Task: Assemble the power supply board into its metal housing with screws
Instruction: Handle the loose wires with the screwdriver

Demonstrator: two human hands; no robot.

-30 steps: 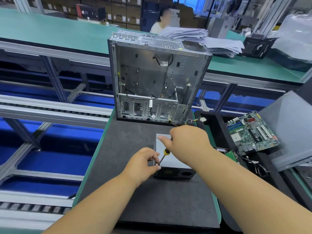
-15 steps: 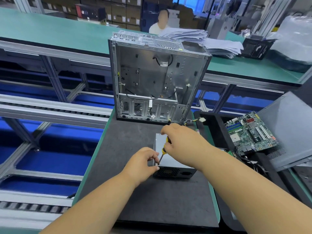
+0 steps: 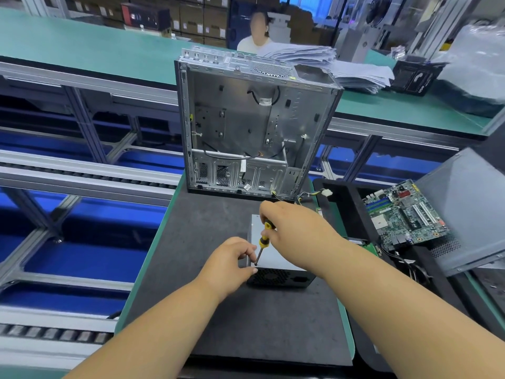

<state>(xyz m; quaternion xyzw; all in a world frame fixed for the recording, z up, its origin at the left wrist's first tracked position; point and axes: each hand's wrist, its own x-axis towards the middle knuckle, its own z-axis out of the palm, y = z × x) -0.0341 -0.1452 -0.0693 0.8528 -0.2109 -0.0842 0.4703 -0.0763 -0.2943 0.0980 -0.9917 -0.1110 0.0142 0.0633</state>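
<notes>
Fingers of the right hand curl round the yellow-and-black handle of a small screwdriver, which slants down and to the left so that its tip meets the near left corner of the power supply housing. The left hand sits just beside that corner, its fingers bent and its fingertips pinched close to the screwdriver's shaft; whether they hold a screw cannot be made out. The housing is a grey metal box with a dark grilled face turned toward the person, and it lies flat on a dark mat that covers the green-edged workbench. Behind it, at the far end of the mat, an open computer case stands upright with its bare interior facing the person, and a bundle of coloured wires with a white connector trails from its lower right corner. To the right, a green motherboard rests tilted in a black tray, next to a grey side panel. Stacked papers lie on the far green bench, where another person sits.
</notes>
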